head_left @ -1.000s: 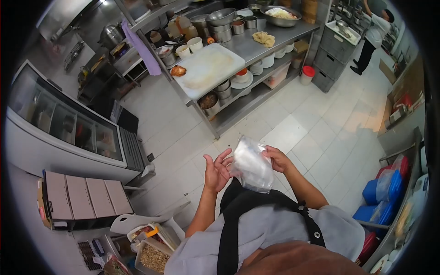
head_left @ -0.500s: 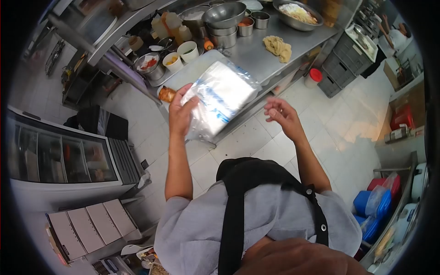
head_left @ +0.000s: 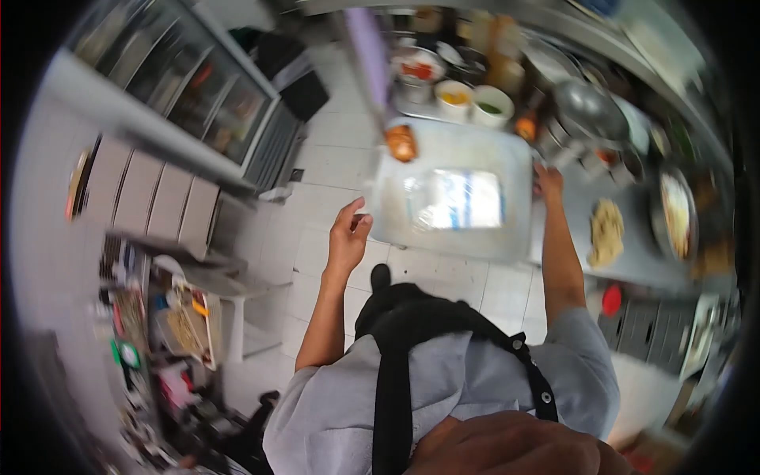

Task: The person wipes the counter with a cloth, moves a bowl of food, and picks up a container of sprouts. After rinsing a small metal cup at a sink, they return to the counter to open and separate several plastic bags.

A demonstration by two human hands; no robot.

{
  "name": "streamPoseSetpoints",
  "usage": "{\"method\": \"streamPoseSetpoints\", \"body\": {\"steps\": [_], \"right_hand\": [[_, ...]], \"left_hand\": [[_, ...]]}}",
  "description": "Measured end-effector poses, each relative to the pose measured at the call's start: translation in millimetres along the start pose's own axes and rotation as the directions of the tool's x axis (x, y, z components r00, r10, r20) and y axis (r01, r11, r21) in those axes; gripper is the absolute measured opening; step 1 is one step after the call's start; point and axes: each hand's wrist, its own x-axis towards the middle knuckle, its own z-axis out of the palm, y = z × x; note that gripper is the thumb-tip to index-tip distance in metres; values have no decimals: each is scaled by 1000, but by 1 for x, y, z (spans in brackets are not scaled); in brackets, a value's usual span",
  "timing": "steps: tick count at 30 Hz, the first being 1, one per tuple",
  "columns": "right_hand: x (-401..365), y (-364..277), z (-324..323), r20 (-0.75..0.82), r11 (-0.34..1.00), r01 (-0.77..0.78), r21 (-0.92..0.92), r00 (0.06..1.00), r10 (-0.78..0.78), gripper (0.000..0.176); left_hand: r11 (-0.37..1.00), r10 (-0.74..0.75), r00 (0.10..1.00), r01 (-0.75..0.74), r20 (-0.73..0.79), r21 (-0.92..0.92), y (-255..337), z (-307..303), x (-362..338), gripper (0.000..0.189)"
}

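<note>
The clear plastic package with blue print [head_left: 465, 199] lies flat on a pale cutting board [head_left: 396, 226]. My left hand [head_left: 347, 237] hangs in the air left of the board, fingers apart and holding nothing. At the board's right edge is my right hand [head_left: 547, 180], blurred; whether its fingers grip the edge cannot be made out. A browned piece of food [head_left: 401, 143] rests at the board's upper left corner. Right of my right hand, a beige cloth [head_left: 606, 232] lies crumpled on the steel counter.
Behind the board stand white tubs of yellow [head_left: 454, 100] and green food [head_left: 492, 106], a carrot [head_left: 526, 127] and metal bowls [head_left: 587, 109]. A large bowl [head_left: 675, 214] is at the right. A glass-front fridge [head_left: 182, 87] and grey drawers [head_left: 150, 186] are at the left.
The package has left my left hand and now lies on the board. My right hand has moved to the board's right edge. The view has swung to the left.
</note>
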Motion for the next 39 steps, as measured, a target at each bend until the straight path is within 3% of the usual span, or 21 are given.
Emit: {"method": "streamPoseSetpoints", "body": {"steps": [1,2,3,5,6,7,8,10,12,15,16,17,19,22,25,27,28,30,33,34,39], "right_hand": [[31,19,8,98,969,135,-205,988,-117,33],[5,-3,13,60,999,41,-31,997,-39,28],[24,19,16,87,996,62,63,994,-67,26],[72,82,1,92,830,512,-223,858,-505,20],[8,30,-1,-110,987,135,92,986,-124,18],[-32,10,-5,-156,970,129,205,983,-98,14],[-64,-6,-13,-92,982,112,153,991,-99,15],[-149,-49,4,66,988,138,67,988,-143,15],[-231,-99,65,195,986,-4,168,980,-29,16],[-291,-148,188,410,983,-66,172,912,-11,16],[-295,-148,233,407,965,-124,231,913,20,16],[-305,-178,272,449,956,-131,263,894,-1,16],[-291,-194,334,508,919,-83,386,850,-137,16],[-273,-242,400,496,901,-149,408,864,-82,16],[-230,-272,464,526,944,-58,324,841,-128,19],[-198,-273,517,550,937,-131,322,832,-73,25],[-153,-272,578,660,948,-201,248,751,-13,27],[-117,-286,637,752,952,-253,172,658,39,29],[-67,-337,706,859,971,-199,131,512,-11,35],[-49,-357,722,875,985,-129,116,483,-39,37],[43,-440,800,915,995,-88,54,403,-14,38]], "left_hand": [[1000,-12,997,13,-73,15,-7,-17,0,38],[999,-26,991,30,-132,28,-18,-32,-1,37],[997,-42,983,52,-177,53,-32,-48,-2,36],[991,-57,971,84,-233,105,-66,-81,4,35],[990,-63,965,93,-255,108,-84,-98,8,34],[988,-65,960,100,-273,117,-103,-116,12,33],[970,-127,962,172,-243,174,-121,-140,18,30],[971,-105,965,151,-239,186,-156,-185,40,28],[975,-63,977,104,-204,199,-158,-229,77,25],[979,24,986,11,-167,204,-145,-286,140,19],[948,37,995,-5,-97,318,-128,-301,167,14],[983,136,981,-115,-141,146,-126,-301,190,11],[987,51,998,-58,-47,-149,-104,-299,232,10],[983,75,997,-75,-5,-169,-90,-283,284,9],[931,361,930,-364,69,30,-81,-264,337,12],[820,505,845,-534,179,208,-98,-251,369,21],[720,549,807,-589,219,367,-109,-245,431,26],[653,529,820,-559,219,511,-136,-239,484,31],[706,480,865,-481,149,519,-150,-244,566,31],[686,497,856,-490,146,537,-144,-247,594,29],[655,551,833,-471,54,590,-131,-254,730,20]]}}
